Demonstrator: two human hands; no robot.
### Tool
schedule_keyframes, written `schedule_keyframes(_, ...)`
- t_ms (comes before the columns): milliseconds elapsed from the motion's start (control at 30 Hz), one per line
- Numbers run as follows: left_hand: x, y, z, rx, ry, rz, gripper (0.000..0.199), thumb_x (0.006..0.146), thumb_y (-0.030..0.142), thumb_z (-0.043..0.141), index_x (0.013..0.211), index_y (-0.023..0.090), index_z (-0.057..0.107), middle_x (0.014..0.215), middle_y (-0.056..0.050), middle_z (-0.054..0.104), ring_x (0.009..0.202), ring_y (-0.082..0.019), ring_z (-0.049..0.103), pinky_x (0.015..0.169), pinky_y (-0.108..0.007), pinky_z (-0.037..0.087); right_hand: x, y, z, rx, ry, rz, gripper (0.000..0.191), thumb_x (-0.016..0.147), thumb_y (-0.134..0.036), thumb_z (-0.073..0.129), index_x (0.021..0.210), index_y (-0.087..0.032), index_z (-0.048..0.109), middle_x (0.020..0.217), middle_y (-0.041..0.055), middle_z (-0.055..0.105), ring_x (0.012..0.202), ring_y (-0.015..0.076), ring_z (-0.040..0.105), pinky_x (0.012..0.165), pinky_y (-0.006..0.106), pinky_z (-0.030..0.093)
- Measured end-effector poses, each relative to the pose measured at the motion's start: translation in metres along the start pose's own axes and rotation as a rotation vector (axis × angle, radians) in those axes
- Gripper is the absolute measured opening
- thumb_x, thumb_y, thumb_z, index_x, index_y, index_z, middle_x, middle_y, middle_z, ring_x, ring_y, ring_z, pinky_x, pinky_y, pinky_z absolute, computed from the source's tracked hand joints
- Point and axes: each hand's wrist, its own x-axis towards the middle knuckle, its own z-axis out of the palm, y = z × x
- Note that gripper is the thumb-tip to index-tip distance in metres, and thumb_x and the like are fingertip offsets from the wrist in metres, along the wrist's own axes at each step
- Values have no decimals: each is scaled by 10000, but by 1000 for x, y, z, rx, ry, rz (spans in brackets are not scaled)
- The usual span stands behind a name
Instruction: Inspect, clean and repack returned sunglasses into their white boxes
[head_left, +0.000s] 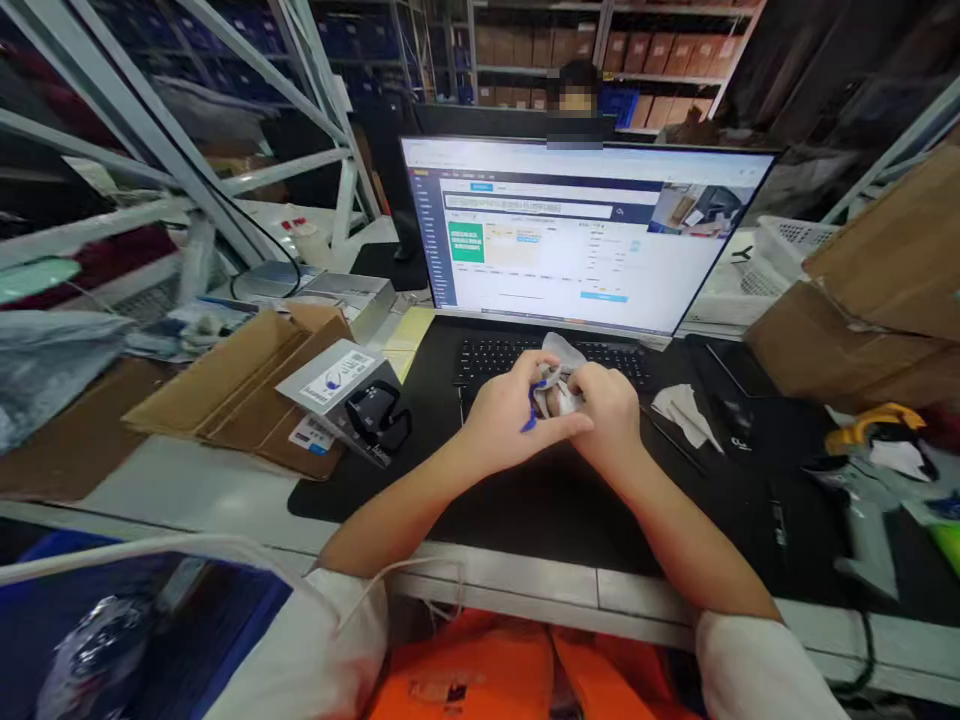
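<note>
Both hands meet over the front of a black keyboard, below the lit monitor. My left hand curls around a small item with blue parts and a crumpled clear plastic wrapping. Against the same item, my right hand presses with bent fingers. The item itself is mostly covered by the fingers, so its shape cannot be made out. Left of the hands, a grey product box with a white label leans on an open cardboard box, and a black strap-like object lies against it.
A crumpled white tissue, a black mouse and a grey handheld scanner lie on the dark mat at the right. Cardboard boxes stand behind them. A blue bin is at lower left. A person sits beyond the monitor.
</note>
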Motion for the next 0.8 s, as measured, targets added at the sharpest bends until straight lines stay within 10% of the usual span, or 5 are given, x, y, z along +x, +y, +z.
schedule_keyframes(167, 20, -19, -5, -192, -106, 56, 245, 876, 396, 670, 961, 166, 665, 770, 0, 641, 700, -134, 580, 680, -250, 442, 11, 1, -13, 289, -326, 102, 83, 834, -244, 647, 861, -207, 579, 809, 21, 620, 711, 182, 557, 673, 311, 402)
schedule_keyframes(500, 33, -38, -5, -496, -7, -155, 253, 737, 348, 740, 812, 185, 562, 672, 53, 550, 602, -99, 499, 601, -221, 372, 21, 36, -43, 599, -599, 215, 643, 883, -317, 681, 1486, -248, 469, 1311, 80, 647, 1110, 258, 639, 995, 430, 494)
schedule_keyframes(700, 29, -27, -7, -381, -78, -120, 374, 701, 385, 815, 794, 189, 511, 723, 55, 536, 627, -85, 454, 616, -220, 353, 21, 24, -34, 398, -678, 208, 205, 983, -372, 597, 1016, -197, 697, 994, 74, 712, 901, 248, 654, 809, 359, 487)
schedule_keyframes(800, 30, -32, -9, -329, -97, -120, 339, 695, 308, 799, 811, 194, 501, 739, 60, 530, 634, -84, 443, 622, -217, 351, 20, 24, -34, 398, -683, 194, 210, 946, -339, 670, 1101, -198, 687, 1026, 65, 704, 911, 236, 649, 810, 336, 475)
